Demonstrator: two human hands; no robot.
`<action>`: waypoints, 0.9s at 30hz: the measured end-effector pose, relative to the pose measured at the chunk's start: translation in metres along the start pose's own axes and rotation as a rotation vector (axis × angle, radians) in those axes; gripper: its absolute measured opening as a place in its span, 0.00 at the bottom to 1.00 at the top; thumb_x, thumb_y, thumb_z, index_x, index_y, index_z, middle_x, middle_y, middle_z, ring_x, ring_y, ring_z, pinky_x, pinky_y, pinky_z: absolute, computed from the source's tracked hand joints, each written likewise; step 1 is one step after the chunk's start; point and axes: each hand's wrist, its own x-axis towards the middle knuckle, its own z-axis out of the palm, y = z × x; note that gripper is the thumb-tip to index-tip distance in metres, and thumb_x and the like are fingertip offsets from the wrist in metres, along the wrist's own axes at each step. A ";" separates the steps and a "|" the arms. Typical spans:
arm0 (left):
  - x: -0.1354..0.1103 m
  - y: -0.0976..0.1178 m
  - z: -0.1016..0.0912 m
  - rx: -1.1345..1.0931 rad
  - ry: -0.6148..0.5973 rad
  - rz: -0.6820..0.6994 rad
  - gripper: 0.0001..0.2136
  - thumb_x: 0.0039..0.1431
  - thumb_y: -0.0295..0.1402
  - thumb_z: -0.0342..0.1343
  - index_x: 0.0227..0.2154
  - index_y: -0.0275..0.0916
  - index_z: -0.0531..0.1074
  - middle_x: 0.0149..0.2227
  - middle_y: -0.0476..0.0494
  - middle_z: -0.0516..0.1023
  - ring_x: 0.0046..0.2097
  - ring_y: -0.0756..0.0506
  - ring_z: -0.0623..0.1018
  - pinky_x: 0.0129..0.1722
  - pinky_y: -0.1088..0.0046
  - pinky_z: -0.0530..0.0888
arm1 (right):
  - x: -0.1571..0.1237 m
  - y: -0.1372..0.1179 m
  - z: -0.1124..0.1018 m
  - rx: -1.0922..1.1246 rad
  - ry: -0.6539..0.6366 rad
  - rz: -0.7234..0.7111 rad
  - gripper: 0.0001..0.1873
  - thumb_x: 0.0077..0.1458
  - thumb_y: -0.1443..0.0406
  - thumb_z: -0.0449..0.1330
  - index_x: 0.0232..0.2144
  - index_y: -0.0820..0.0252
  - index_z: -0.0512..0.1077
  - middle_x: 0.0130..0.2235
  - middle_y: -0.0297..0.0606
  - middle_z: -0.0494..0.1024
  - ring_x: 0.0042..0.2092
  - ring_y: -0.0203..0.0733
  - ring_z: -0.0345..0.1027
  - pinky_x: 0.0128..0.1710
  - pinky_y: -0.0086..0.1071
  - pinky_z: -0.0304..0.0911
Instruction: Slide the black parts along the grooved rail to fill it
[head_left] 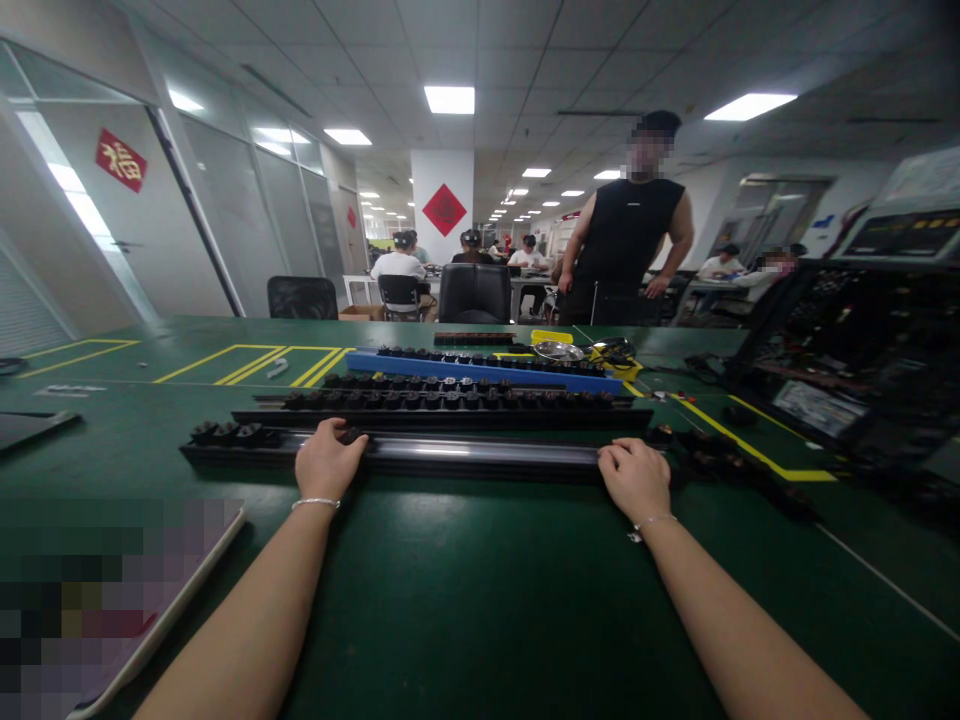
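Observation:
A long black channel-shaped tray (480, 468) lies across the green table in front of me, with a smooth, shiny floor along its middle. Several small black round parts (225, 433) sit at its left end. My left hand (328, 462) is over the tray left of centre, thumb and fingers closed around a small dark part (351, 436), mostly hidden by the hand. At the tray's right end, my right hand (637, 476) has its fingers curled over the front edge; the fingertips are partly hidden.
Behind it lie another black tray (450, 418) with rows of black parts and a blue tray (487, 371). A metal bowl (559, 351) stands farther back. Dark equipment (847, 340) is at right, a pale-edged tablet-like object (202, 570) at front left. A person (634, 240) stands beyond the table.

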 end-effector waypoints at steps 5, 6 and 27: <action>0.000 0.002 -0.001 -0.005 -0.027 -0.011 0.22 0.48 0.47 0.54 0.44 0.40 0.66 0.40 0.41 0.78 0.44 0.38 0.75 0.40 0.65 0.70 | 0.000 -0.001 -0.001 0.007 -0.012 0.002 0.17 0.52 0.61 0.48 0.27 0.55 0.76 0.41 0.39 0.70 0.42 0.43 0.60 0.48 0.42 0.50; 0.000 0.002 -0.001 -0.006 -0.031 -0.011 0.22 0.48 0.47 0.54 0.44 0.40 0.66 0.40 0.41 0.78 0.44 0.38 0.75 0.40 0.65 0.70 | 0.000 -0.001 -0.001 0.007 -0.016 0.005 0.17 0.52 0.61 0.48 0.27 0.55 0.76 0.41 0.39 0.70 0.42 0.43 0.60 0.48 0.42 0.50; -0.015 0.026 0.003 -0.025 -0.105 0.085 0.21 0.49 0.46 0.55 0.44 0.40 0.66 0.41 0.42 0.77 0.44 0.41 0.75 0.40 0.68 0.69 | 0.000 -0.002 0.000 -0.006 -0.006 0.007 0.17 0.52 0.61 0.47 0.27 0.55 0.76 0.41 0.39 0.71 0.41 0.43 0.60 0.48 0.41 0.50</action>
